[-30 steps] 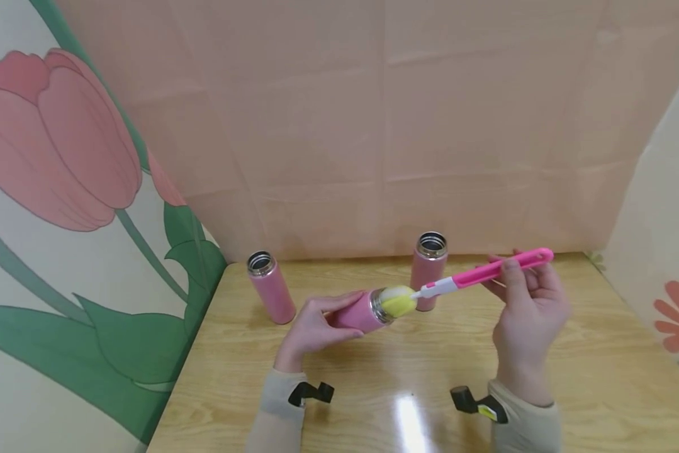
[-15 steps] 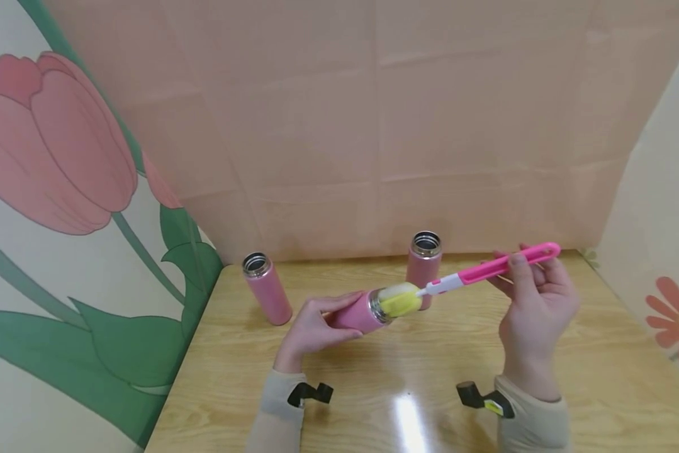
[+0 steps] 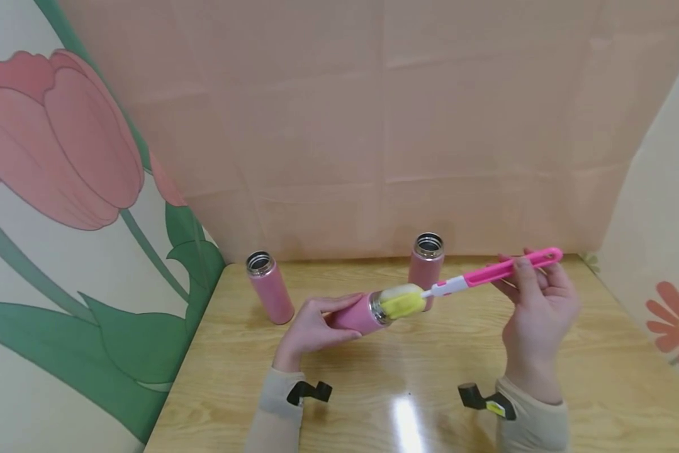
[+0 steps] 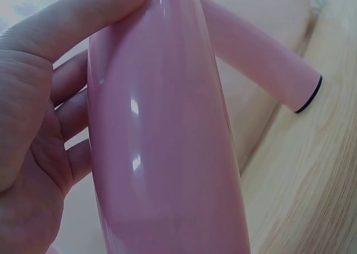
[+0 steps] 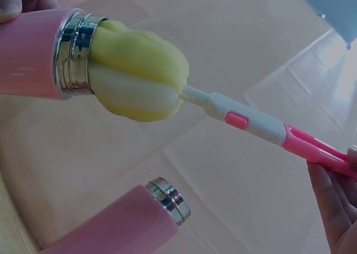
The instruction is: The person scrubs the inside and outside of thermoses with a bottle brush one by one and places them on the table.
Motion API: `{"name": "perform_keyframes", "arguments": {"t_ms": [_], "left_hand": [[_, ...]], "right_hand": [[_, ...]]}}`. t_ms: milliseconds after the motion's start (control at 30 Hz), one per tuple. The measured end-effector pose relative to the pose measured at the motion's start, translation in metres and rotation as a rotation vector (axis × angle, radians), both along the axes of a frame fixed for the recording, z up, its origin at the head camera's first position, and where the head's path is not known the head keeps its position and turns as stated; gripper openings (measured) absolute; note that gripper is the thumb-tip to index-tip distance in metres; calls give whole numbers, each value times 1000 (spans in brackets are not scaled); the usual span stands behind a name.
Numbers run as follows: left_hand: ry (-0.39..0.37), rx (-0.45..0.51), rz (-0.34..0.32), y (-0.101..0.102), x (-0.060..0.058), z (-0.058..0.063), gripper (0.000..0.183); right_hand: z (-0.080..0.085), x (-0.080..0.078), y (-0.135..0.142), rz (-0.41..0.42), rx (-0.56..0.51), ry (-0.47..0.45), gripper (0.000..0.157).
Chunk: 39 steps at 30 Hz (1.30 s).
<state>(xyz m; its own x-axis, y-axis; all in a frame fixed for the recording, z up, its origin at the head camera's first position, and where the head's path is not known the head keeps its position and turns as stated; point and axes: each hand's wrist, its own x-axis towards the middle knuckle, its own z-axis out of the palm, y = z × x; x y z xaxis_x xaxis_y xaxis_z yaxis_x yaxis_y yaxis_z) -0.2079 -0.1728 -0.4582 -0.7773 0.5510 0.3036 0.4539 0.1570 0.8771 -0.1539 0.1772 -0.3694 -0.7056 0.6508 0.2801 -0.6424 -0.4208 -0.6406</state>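
My left hand [image 3: 308, 330] grips a pink vacuum flask [image 3: 353, 316], tilted with its steel mouth toward the right. Fingers and thumb wrap its body in the left wrist view, where the flask [image 4: 162, 137] fills the middle. My right hand [image 3: 537, 311] pinches the pink handle of a bottle brush [image 3: 489, 272] between thumb and fingers. The brush's yellow and white sponge head [image 5: 139, 70] sits partly in the flask mouth, bulging out past the threaded steel rim [image 5: 78, 53]. A pale neck with a pink button joins sponge and handle in the right wrist view.
Two more pink flasks stand uncapped on the wooden table [image 3: 231, 377]: one flask [image 3: 271, 292] at the back left, another flask [image 3: 424, 270] behind the brush. A pinkish cloth [image 3: 316, 126] hangs along the table's back edge. Flower-painted walls flank both sides.
My right hand has shifted slightly right with the bottle brush, and more of the sponge shows outside the flask mouth. The left hand keeps its hold on the flask almost in place.
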Motion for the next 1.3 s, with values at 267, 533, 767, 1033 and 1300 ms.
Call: {"name": "perform_keyframes", "arguments": {"t_ms": [267, 533, 767, 1033, 1300], "left_hand": [[4, -31, 31, -7, 0, 1, 68], [-31, -49, 154, -29, 0, -1, 68], [-10, -41, 183, -25, 2, 1, 68], [39, -67, 123, -6, -1, 2, 67], [38, -79, 107, -7, 1, 4, 67]], "right_hand": [[-2, -3, 5, -21, -66, 24, 40], [2, 0, 24, -95, -199, 75, 39], [6, 7, 25, -69, -242, 111, 32], [9, 25, 25, -26, -167, 185, 25], [8, 30, 17, 96, -104, 330, 14]]}}
